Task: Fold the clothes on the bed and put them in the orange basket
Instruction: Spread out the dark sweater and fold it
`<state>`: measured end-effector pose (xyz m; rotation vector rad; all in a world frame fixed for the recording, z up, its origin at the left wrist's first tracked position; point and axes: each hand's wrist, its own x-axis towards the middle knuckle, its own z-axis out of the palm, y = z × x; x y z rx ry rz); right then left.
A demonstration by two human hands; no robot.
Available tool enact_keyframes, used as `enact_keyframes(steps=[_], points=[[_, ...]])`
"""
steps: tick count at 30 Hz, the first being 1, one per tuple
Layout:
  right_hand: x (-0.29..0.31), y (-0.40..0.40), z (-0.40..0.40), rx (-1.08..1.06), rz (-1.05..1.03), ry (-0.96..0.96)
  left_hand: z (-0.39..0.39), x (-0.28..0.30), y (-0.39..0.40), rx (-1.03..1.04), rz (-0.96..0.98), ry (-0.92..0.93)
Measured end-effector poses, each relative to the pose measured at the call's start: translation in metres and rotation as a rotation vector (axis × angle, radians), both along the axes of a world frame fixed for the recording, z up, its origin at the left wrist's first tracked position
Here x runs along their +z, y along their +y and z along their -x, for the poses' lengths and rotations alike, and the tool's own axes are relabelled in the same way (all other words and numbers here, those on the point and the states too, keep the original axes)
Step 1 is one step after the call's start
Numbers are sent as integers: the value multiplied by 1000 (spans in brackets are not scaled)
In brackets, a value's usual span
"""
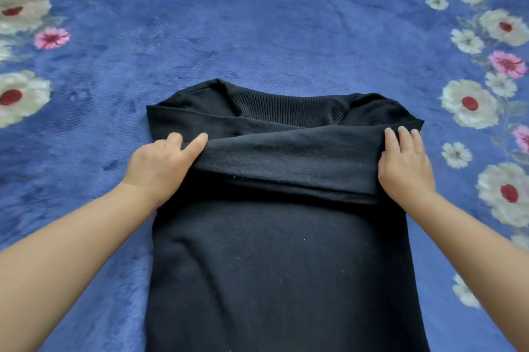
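Both hands hold the black sweater point(286, 251) at its side edges. Left hand point(160, 162): fingers curled over the left end of a folded band of cloth, forefinger stretched along the top, thumb hidden beneath. Right hand point(403, 165): fingers lying over the right end of the same band, thumb out of sight, apparently pinching it from below.

Sweater lies flat on the bed point(272, 22), on a blue flowered blanket, ribbed collar at the far end, hem running off the near edge of view. Sleeves seem already crossed over the chest; the band between the hands looks like one of them.

Step in hand, as I judge it: folding the sweater lengthwise. Next move calls for both hands to carry the cloth evenly so the edges meet square.

Orange basket not in sight.
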<state>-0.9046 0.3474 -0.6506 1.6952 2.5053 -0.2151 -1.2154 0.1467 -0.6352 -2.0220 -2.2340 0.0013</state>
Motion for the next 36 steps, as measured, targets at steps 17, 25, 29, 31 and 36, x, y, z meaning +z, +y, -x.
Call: enact_keyframes(steps=[17, 25, 29, 31, 36], points=[[-8, -20, 0, 59, 160, -272, 12, 10, 9, 327, 687, -510], [2, -23, 28, 125, 52, -126, 14, 11, 24, 494, 233, -286], [-15, -18, 22, 73, 90, -145, -8, -9, 21, 507, 311, -131], [-20, -15, 17, 58, 57, -140, -19, -19, 18, 426, 212, -106], [-26, -6, 13, -66, 67, -70, -30, -28, 44, 407, 182, -315]])
